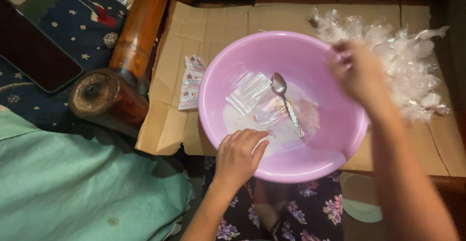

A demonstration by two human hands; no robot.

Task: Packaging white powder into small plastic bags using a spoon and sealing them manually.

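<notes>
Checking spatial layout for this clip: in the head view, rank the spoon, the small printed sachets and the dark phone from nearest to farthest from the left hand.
From the left hand at the basin's near rim:
1. Spoon, inside the basin, just beyond.
2. Printed sachets, on cardboard, left of the basin.
3. Dark phone, far left on patterned cloth.

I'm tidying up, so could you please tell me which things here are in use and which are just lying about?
In use: pink basin, spoon, clear bags, bag pile, left hand, right hand.
Lying about: phone, sachets, cardboard.
</notes>
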